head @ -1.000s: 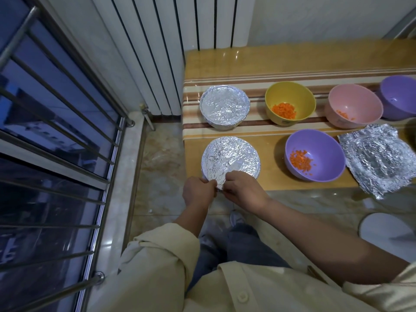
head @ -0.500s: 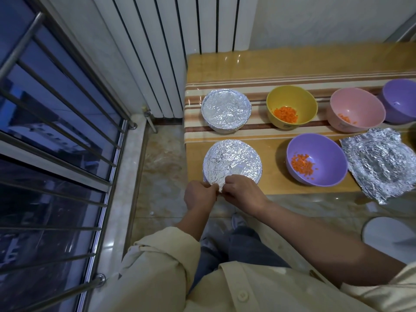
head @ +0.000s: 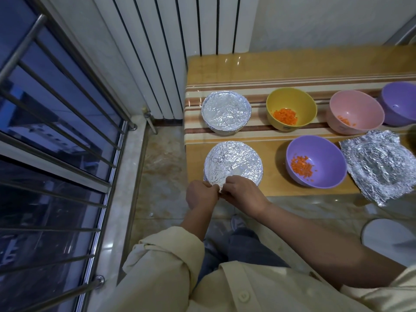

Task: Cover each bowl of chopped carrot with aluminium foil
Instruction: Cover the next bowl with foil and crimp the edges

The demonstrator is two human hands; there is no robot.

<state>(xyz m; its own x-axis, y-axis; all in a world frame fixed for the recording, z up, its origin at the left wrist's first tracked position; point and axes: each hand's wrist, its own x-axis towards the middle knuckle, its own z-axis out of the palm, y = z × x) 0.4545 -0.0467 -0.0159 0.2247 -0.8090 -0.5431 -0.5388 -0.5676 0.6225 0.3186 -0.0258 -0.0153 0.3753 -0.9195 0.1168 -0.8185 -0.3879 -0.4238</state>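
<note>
A foil-covered bowl (head: 234, 163) stands at the table's near left corner. My left hand (head: 200, 194) and my right hand (head: 242, 191) pinch the foil at its near rim, fingers curled on the crinkled edge. Behind it stands a second foil-covered bowl (head: 225, 111). A yellow bowl (head: 291, 108), a pink bowl (head: 355, 114) and a near purple bowl (head: 316, 161) hold chopped carrot, uncovered. Another purple bowl (head: 399, 105) sits at the far right, contents hidden. A loose crumpled foil sheet (head: 380, 165) lies at the right, over the table edge.
The wooden table (head: 292, 66) has a striped runner and ends just in front of my hands. A white radiator (head: 180, 25) stands behind it. A barred window (head: 56, 143) fills the left. A white round object (head: 389, 237) is on the floor at right.
Both hands stay at the near rim of the foil-covered bowl, working the foil edge. The view has shifted slightly; nothing else on the table moved.
</note>
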